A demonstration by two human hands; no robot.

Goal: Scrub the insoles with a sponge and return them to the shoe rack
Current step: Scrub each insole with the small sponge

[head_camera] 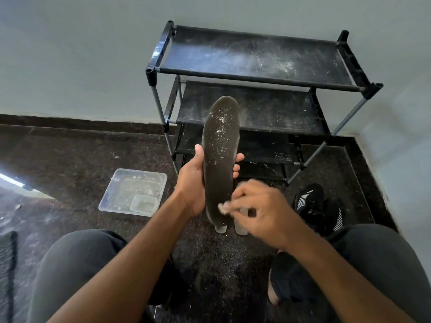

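Insole held upright for scrubbing, in front of the shoe rack.

On the floor (70, 159) at left lies a clear plastic tray (133, 192) containing a smaller tub (143, 202). The left hand (193, 183) grasps the dark insole (219, 155) at mid-length, toe end up, white specks on its face. The right hand (258, 206) pinches a small pale sponge (222, 207) against the heel area. The black shoe rack (256, 78) stands behind; black sneakers (319, 206) lie at right.

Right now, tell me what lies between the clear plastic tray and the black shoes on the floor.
In the head view, between the tray and the black shoes are the left hand gripping the upright insole and the right hand pinching a pale sponge.
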